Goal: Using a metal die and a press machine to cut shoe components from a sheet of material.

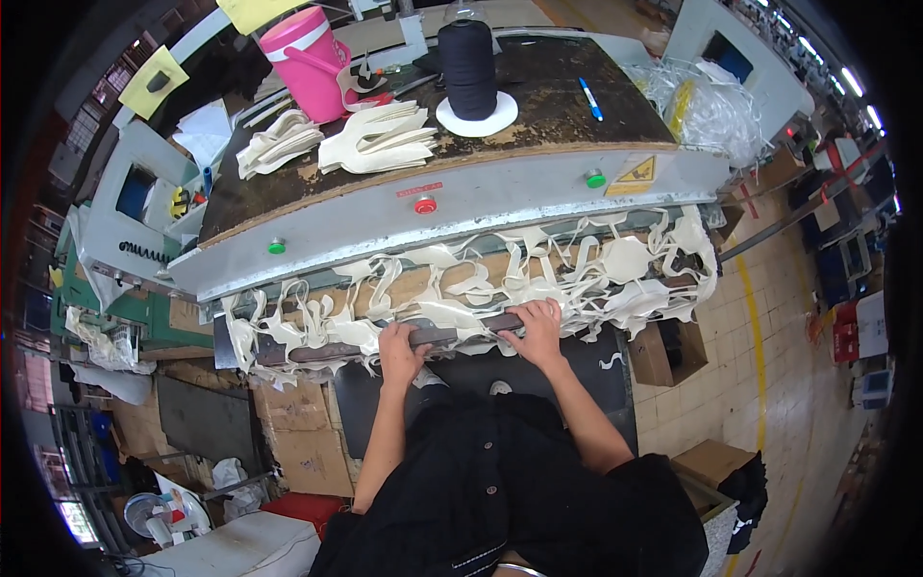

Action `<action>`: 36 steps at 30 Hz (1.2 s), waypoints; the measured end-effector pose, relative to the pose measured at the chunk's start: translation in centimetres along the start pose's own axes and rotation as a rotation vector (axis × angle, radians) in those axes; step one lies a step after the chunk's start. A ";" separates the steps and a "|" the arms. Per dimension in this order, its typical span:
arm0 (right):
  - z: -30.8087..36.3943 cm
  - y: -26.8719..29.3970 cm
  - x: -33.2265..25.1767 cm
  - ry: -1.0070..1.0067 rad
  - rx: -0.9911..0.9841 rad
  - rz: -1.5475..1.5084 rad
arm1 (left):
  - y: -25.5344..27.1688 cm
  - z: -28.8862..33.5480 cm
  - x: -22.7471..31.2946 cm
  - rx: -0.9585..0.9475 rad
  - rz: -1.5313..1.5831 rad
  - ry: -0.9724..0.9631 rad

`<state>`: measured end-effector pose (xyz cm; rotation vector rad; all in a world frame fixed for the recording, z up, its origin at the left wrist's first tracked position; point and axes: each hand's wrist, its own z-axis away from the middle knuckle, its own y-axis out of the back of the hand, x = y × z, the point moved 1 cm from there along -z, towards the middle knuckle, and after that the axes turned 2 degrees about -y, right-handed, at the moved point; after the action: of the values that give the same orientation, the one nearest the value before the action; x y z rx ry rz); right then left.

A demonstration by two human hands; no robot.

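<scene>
Both hands are at the front edge of the machine's bed, on a long dark brown bar that runs along it. My left hand has its fingers curled over the bar. A short way to its right, my right hand grips the bar with fingers on the far side and thumb toward me. Cream cut-out sheet scrap, full of holes and thin strips, lies across the bed and droops over the bar. Between my hands, a piece of it crosses the bar.
Beyond the bed, a grey machine front carries a red button and green buttons. On top stand a black thread cone, a pink jug, stacked cream pieces and a blue pen. A cardboard box sits at right.
</scene>
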<state>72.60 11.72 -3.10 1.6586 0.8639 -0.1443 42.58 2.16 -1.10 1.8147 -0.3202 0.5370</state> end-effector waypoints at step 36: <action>-14.2 -2.4 11.6 -0.264 0.162 -0.185 | -16.2 -24.4 13.2 -0.505 -0.027 -0.375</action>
<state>74.44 29.67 -6.98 1.6599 0.8186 -0.5617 56.76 31.00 -1.93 1.4122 -0.6247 0.0744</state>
